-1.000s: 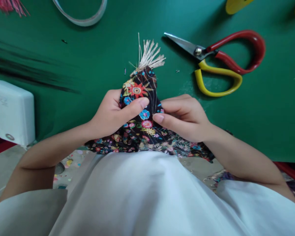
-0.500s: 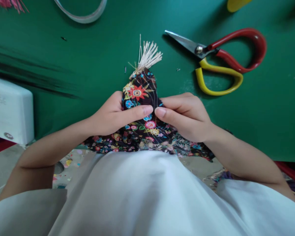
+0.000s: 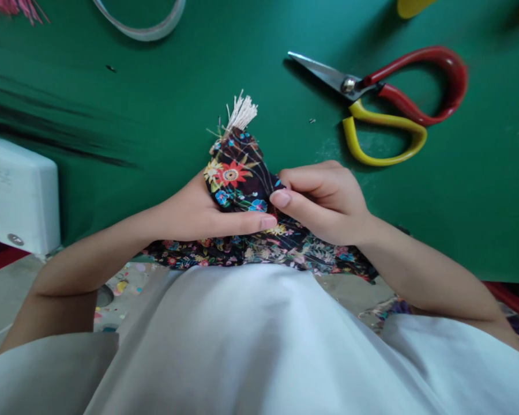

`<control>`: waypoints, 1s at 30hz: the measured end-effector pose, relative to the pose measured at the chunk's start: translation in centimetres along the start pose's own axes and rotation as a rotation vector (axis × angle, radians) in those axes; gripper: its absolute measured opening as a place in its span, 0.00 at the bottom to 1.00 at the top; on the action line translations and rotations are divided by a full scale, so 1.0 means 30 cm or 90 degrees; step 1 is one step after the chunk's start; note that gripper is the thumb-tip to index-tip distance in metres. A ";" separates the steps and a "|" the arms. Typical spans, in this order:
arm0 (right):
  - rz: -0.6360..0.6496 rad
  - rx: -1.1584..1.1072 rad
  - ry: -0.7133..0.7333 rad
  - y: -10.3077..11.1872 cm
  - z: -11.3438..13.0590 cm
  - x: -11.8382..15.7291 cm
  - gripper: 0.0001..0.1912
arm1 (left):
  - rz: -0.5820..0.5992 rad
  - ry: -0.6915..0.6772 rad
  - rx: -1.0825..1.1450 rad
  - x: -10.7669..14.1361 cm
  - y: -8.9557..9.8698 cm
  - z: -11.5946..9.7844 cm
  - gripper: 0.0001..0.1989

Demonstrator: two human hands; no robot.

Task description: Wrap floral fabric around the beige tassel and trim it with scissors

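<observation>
A black floral cloth [image 3: 242, 173] is bunched between my two hands, near the table's front edge. Its folded top ends in a cream fringe [image 3: 243, 112] pointing away from me. My left hand [image 3: 207, 213] grips the cloth from the left, thumb lying across its front and the other fingers hidden behind. On the right, my right hand [image 3: 324, 202] pinches the cloth's right edge between thumb and curled forefinger. More of the same cloth hangs below both hands, against my white shirt.
Open-bladed scissors [image 3: 350, 86] with red and yellow handles lie at the right on the green table [image 3: 190, 69]. At the left stands a white box-shaped device [image 3: 21, 196]. A clear ring [image 3: 151, 31], pink threads [image 3: 19, 8] and yellow objects [image 3: 413, 7] lie along the far side.
The cloth's top and fringe have tilted left and dropped slightly. My left thumb has slid down and a little to the right. My right hand has barely moved.
</observation>
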State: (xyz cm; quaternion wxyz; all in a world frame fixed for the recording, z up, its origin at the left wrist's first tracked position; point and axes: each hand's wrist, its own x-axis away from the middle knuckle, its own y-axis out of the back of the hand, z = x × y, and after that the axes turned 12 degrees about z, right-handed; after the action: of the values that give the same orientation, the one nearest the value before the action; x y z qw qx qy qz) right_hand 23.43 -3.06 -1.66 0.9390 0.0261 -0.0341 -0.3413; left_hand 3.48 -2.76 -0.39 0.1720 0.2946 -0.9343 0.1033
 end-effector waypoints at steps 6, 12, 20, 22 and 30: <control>0.009 0.072 0.001 -0.006 -0.007 0.005 0.23 | -0.013 -0.052 -0.062 -0.007 0.010 0.009 0.09; 0.002 0.077 0.004 -0.011 -0.001 0.007 0.23 | -0.011 -0.063 -0.057 -0.007 0.013 0.010 0.08; -0.054 0.019 -0.001 -0.017 -0.004 -0.002 0.24 | -0.010 -0.070 -0.050 -0.003 0.009 0.016 0.08; -0.034 -0.008 0.019 -0.013 -0.006 -0.002 0.24 | -0.003 -0.070 -0.041 -0.004 0.007 0.015 0.08; -0.004 -0.029 0.011 -0.001 0.002 0.002 0.26 | -0.076 -0.090 0.029 0.001 0.009 0.025 0.05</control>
State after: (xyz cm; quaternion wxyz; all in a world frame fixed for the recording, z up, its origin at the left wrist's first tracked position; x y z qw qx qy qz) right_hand 23.46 -3.11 -1.59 0.9386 0.0076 -0.0183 -0.3445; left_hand 3.09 -2.78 -1.09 0.1047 0.3602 -0.9223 0.0930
